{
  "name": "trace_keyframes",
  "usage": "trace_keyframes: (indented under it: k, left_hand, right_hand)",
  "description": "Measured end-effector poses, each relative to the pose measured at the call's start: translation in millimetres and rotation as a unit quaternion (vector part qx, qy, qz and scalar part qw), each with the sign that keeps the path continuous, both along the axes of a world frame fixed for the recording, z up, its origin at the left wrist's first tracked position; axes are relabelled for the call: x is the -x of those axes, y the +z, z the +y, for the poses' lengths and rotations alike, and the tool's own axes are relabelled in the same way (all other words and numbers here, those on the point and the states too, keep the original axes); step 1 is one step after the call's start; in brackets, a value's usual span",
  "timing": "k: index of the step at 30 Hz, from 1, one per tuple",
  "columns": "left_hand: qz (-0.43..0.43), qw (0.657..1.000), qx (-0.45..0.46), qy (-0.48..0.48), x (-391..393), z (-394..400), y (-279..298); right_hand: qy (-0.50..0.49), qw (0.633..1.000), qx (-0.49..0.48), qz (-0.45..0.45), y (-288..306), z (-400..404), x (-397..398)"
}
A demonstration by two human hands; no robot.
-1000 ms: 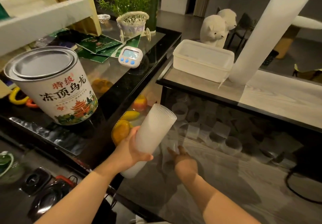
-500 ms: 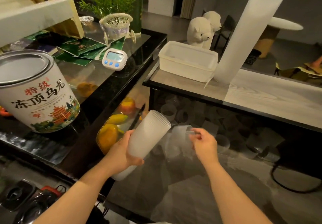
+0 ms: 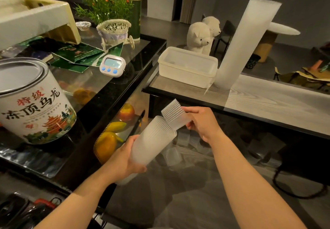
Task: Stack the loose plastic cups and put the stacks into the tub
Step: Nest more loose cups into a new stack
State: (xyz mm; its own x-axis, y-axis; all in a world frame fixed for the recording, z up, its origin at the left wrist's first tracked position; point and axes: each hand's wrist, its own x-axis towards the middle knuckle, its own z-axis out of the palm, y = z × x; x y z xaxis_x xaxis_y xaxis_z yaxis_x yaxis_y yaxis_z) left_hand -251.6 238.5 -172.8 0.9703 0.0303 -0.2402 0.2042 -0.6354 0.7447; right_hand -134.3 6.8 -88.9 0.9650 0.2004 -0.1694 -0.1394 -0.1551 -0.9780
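Left hand (image 3: 123, 159) gripping cup stack (image 3: 151, 145), right hand (image 3: 201, 123) pinching seemingly shorter stack (image 3: 174, 115)

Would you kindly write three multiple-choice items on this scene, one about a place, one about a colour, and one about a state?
1. Where does the tall stack of cups stand?
A. inside the tub
B. on the wooden shelf beside the tub
C. on the tea tin

2. What colour are the timer's buttons?
A. blue
B. red
C. green

3. What is the right hand doing?
A. resting flat on the glass
B. hanging idle
C. holding a short stack of cups

Answers:
1 B, it stands right of the tub, leaning.
2 A, the timer shows three blue buttons.
3 C, its fingers grip the short stack at the mouth of the stack in the left hand.
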Motion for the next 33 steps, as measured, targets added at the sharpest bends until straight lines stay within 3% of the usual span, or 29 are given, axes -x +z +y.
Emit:
trace_keyframes:
  k: [8,14,19,21,23,25,27,29,33]
  left_hand:
    - [-0.003,1.0,0.005,-0.003,-1,3,0]
    - [-0.008,1.0,-0.007,-0.014,0,2,-3]
    - [-0.002,1.0,-0.008,-0.005,-3,4,-6]
    - [0.004,1.0,-0.003,0.004,-3,6,-9]
    - [0.006,1.0,0.015,0.013,-2,7,-12]
    - [0.005,0.999,0.028,0.022,-2,8,-13]
    - [0.002,0.999,0.037,0.028,-2,8,-10]
    - [0.0,0.999,0.039,0.031,-2,9,-10]
    - [0.01,0.998,0.063,0.028,2,13,-13]
  right_hand:
    - [0.028,0.999,-0.032,0.012,-1,0,-4]
    - [0.098,0.969,0.212,-0.08,-6,7,-3]
    - [0.129,0.93,0.304,-0.16,-22,26,8]
    - [0.138,0.929,0.3,-0.166,-27,28,10]
    - [0.136,0.951,0.244,-0.134,-33,28,6]
    - [0.085,0.981,0.161,-0.073,-48,27,1]
    - [-0.001,0.986,0.157,-0.051,-74,26,-4]
    - [-0.005,0.962,0.264,-0.065,-109,19,-7]
    - [0.127,0.877,0.461,-0.042,-159,15,1]
